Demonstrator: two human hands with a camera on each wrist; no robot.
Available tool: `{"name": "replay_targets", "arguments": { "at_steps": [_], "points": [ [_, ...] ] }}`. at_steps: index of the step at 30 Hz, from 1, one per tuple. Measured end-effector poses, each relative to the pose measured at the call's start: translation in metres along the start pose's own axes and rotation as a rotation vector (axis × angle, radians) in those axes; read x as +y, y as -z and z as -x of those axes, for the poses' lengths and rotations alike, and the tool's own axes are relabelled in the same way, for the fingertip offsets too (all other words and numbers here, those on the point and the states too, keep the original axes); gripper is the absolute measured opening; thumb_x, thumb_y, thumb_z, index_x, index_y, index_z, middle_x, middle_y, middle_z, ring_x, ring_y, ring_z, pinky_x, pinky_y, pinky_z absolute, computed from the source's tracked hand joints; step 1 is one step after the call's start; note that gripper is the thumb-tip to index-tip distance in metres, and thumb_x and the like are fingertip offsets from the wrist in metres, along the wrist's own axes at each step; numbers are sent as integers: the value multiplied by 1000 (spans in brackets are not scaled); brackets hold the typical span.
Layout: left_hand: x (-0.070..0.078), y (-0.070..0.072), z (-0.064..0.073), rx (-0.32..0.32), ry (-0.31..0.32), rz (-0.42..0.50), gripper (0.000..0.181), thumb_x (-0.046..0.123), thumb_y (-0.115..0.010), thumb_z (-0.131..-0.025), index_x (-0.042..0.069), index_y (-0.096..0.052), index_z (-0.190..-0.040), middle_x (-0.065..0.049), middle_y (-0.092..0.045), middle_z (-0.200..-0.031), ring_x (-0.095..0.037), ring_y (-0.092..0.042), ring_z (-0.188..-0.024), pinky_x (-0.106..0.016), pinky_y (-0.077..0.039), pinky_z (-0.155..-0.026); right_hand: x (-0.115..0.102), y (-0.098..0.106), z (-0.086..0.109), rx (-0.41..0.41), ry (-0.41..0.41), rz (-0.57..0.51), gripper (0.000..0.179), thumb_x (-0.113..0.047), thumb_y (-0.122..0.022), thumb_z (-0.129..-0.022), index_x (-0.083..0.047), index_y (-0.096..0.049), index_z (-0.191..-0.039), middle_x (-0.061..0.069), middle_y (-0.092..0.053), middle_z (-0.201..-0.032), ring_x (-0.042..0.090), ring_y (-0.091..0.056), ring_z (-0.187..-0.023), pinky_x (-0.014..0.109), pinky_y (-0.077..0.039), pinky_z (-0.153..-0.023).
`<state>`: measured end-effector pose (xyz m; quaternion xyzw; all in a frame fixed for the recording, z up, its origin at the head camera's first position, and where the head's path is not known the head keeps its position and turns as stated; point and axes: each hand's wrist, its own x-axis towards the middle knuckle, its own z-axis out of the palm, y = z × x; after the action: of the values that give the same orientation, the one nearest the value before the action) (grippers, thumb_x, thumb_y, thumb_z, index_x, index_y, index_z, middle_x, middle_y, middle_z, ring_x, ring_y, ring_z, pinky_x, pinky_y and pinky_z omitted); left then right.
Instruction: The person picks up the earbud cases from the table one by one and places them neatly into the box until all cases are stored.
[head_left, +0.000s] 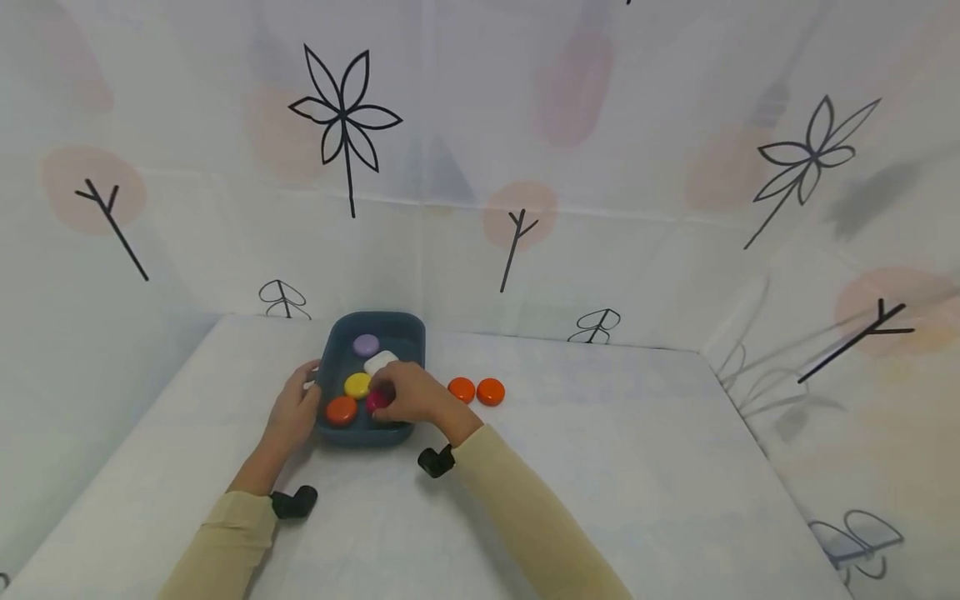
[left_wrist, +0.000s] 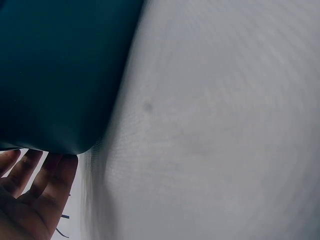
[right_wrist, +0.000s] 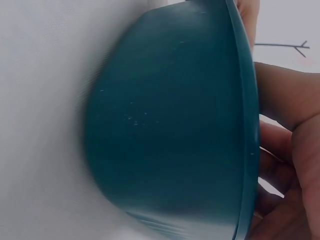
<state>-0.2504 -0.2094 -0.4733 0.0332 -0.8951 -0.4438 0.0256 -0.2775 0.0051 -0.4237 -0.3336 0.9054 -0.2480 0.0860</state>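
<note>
A dark teal tray (head_left: 377, 317) with rounded corners stands on the white table. Inside lie a purple disc (head_left: 366, 346), a white piece (head_left: 380, 362), a yellow disc (head_left: 357, 385) and an orange disc (head_left: 341, 411). Reaching over the near right part of the tray, my right hand (head_left: 412, 392) pinches a magenta disc (head_left: 375, 402), partly hidden by the fingers. My left hand (head_left: 291, 414) rests against the tray's left side. In the left wrist view its nearly straight fingers (left_wrist: 60, 180) touch the tray's edge. The right wrist view shows the tray's outer wall (right_wrist: 170, 115), which hides the fingertips.
Two orange-red discs, one nearer the tray (head_left: 461, 390) and one farther right (head_left: 491, 392), lie side by side on the table (head_left: 637, 467). A white cloth (head_left: 465, 275) with printed flowers and twigs hangs behind the table's far edge.
</note>
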Motion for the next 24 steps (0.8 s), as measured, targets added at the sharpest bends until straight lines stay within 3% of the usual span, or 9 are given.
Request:
{"name": "replay_targets", "arguments": {
  "at_steps": [13,24],
  "points": [
    [2,0,1,16,-30,-1,49,25,-22,-90,13,-21,-138,-17,-32,-136,-37,-39,-116,-54,-33,-95,1,7,3,46,7,-60,35,-27,-68,-73,-18,-58,-105,-9,-56,-98,5,-48,-87,12,-46,-67],
    [1,0,2,4,-8,17,50,25,-22,-91,13,-20,-139,-17,-29,-138,-37,-36,-119,-54,-31,-97,-1,9,6,88,2,-129,31,-27,-69,-73,-18,-59,-101,-9,-55,-93,8,-51,-87,13,-47,-66]
  ]
}}
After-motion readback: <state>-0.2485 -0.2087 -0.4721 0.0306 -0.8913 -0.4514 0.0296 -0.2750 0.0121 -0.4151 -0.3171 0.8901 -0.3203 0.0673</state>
